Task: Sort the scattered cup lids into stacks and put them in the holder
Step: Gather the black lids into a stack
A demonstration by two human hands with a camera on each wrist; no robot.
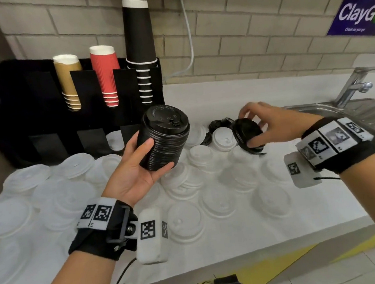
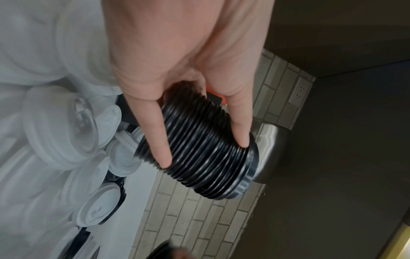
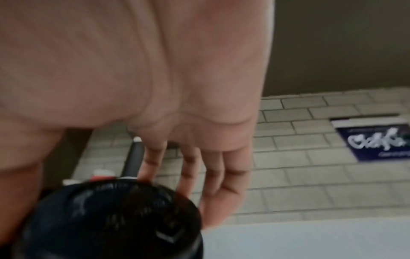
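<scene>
Gripping black lid stack (image 1: 163, 137), left hand (image 1: 136, 171); right hand (image 1: 271, 125) pinching black lids (image 1: 247, 135).

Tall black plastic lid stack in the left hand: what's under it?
White and clear lids scattered on the counter. The left hand grips the black lid stack, hiding lids directly beneath.

My white countertop (image 1: 318, 215) carries a wide scatter of translucent white lids (image 1: 221, 204), spread from nine o'clock through the middle to about two o'clock. At eleven o'clock the black cup holder (image 1: 46, 125) stands on it against the tiled wall. A few loose black lids (image 1: 218, 124) lie at one o'clock among white sip lids (image 1: 223, 137), and the steel sink (image 1: 365, 112) is set in at three o'clock.
</scene>
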